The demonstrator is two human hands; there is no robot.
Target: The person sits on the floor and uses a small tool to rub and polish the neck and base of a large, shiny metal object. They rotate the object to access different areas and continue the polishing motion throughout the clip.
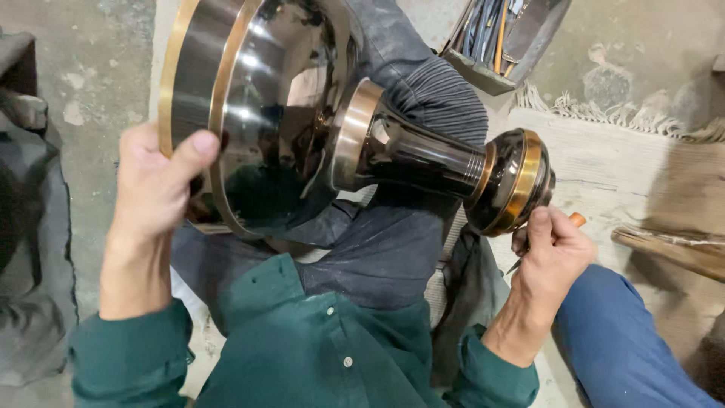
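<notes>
Left hand [155,189], centre-left, gripped the dark metal vessel's [302,121] rim, thumb over it; right hand [551,257], lower right, pinched a small tool [575,220] against its foot.

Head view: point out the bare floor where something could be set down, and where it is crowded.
Bare concrete floor lies left of the metal vessel, above the grey cloth. More shows upper right, between the tool tray and the fringed mat. Crowded: the lap, where the left hand and right hand hold the vessel.

Both hands steady a dark metal vessel [302,128]; right hand [551,261] perhaps grips a tool [575,220].
</notes>
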